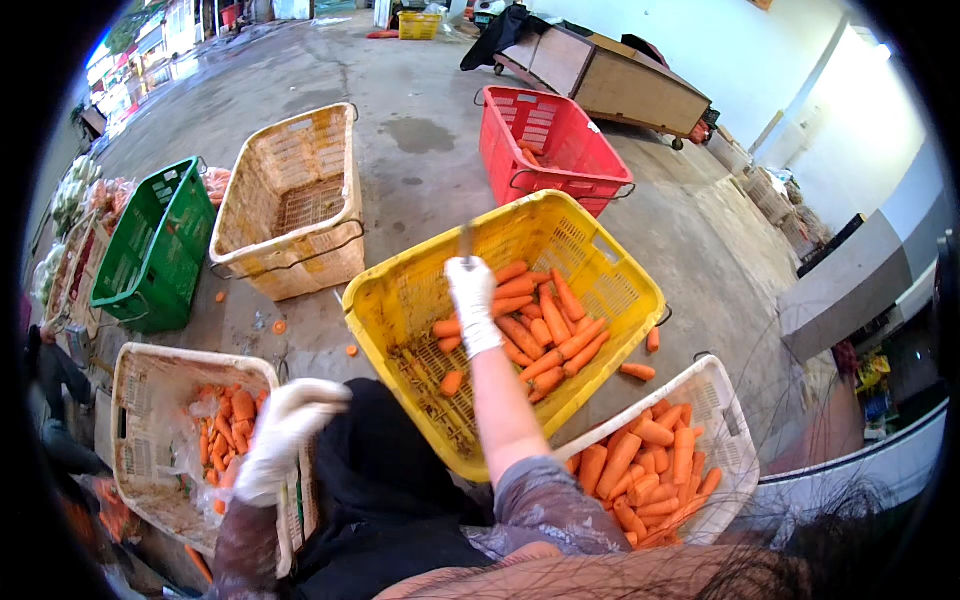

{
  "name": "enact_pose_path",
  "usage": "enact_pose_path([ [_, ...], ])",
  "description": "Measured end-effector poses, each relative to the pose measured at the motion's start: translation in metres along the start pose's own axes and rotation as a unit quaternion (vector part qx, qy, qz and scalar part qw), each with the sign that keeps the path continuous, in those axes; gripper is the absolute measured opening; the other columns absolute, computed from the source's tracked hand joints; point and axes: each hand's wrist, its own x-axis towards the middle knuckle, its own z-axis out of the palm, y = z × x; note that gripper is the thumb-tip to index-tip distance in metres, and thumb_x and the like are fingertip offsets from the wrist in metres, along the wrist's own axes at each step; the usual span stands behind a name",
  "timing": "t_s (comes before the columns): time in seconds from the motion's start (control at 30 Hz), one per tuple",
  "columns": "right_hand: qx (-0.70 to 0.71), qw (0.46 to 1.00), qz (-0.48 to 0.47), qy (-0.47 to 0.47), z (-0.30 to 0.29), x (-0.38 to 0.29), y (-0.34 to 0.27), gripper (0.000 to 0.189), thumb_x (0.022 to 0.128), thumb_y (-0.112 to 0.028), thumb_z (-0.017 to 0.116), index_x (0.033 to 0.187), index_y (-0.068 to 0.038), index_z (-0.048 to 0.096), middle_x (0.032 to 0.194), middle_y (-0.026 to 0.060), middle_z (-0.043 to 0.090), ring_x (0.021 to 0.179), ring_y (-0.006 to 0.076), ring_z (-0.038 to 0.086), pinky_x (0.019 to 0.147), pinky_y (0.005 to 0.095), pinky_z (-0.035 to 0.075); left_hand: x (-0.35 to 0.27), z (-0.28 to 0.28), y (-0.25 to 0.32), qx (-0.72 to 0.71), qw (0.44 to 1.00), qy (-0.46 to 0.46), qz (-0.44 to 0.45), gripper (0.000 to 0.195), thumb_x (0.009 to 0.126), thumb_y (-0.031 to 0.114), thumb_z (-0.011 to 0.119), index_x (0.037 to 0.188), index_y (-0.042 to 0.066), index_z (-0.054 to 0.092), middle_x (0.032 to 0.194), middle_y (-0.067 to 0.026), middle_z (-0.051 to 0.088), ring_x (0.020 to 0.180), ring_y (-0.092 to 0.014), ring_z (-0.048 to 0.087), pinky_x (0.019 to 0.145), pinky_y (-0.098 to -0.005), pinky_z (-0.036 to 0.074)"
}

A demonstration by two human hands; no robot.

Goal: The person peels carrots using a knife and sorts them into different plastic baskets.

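Observation:
My right hand [471, 294], in a white glove, reaches over a yellow plastic crate [397, 285]. It grips what looks like a knife [466, 244]; its grey blade is motion-blurred and points away from me. Beneath and beside that hand, whole and trimmed carrots [556, 315] lie in the crate's right part, with brown debris on the slatted bottom. My left hand [289, 431], also gloved and slightly blurred, is above the right edge of a dirty white crate [146, 420]. No object shows in its fingers. Small carrot pieces [223, 427] and clear plastic lie in that crate.
Another white crate [739, 442] at my right holds many carrots. Farther off stand a red crate [555, 180] with a few carrots, a stained cream crate [292, 262] and a green crate [154, 255]. Carrot bits [637, 371] lie on the concrete floor. A wheeled wooden cart [637, 86] stands behind.

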Motion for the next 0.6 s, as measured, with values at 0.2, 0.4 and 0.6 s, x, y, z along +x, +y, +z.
enact_pose_path([
  [0.2, -0.490, 0.866, 0.099, 0.009, -0.137, 0.070, 0.187, 0.039, 0.092, -0.037, 0.051, 0.114, -0.006, 0.063, 0.097, 0.0138, 0.068, 0.092, 0.0308, 0.064, 0.089, 0.0469, 0.044, -0.134, -0.186, -0.123, -0.107, 0.880, 0.443, -0.136, 0.015, 0.088, 0.025, 0.064, 0.094, 0.011, 0.065, 0.084, 0.0012, 0.061, 0.074, -0.009, 0.055, 0.067, -0.0228, 0.043],
  [0.4, -0.379, 0.892, 0.195, 0.150, -0.152, 0.017, 0.211, 0.068, 0.091, -0.017, 0.052, 0.152, -0.012, 0.023, 0.153, 0.0163, 0.029, 0.135, 0.0300, 0.041, 0.108, 0.0392, 0.036, -0.282, -0.268, -0.232, -0.113, 0.730, 0.605, -0.297, 0.030, 0.086, 0.042, 0.063, 0.092, 0.012, 0.064, 0.083, -0.0018, 0.060, 0.073, -0.018, 0.054, 0.070, -0.0290, 0.044],
  [0.6, -0.177, 0.926, 0.273, 0.191, -0.199, 0.043, 0.265, 0.067, 0.081, -0.015, 0.065, 0.141, -0.013, 0.034, 0.132, 0.0131, 0.044, 0.113, 0.0261, 0.051, 0.091, 0.0310, 0.042, -0.195, -0.276, -0.237, -0.145, 0.722, 0.586, -0.338, 0.032, 0.086, 0.043, 0.063, 0.092, 0.012, 0.064, 0.083, -0.0023, 0.061, 0.073, -0.018, 0.054, 0.070, -0.0298, 0.045],
])
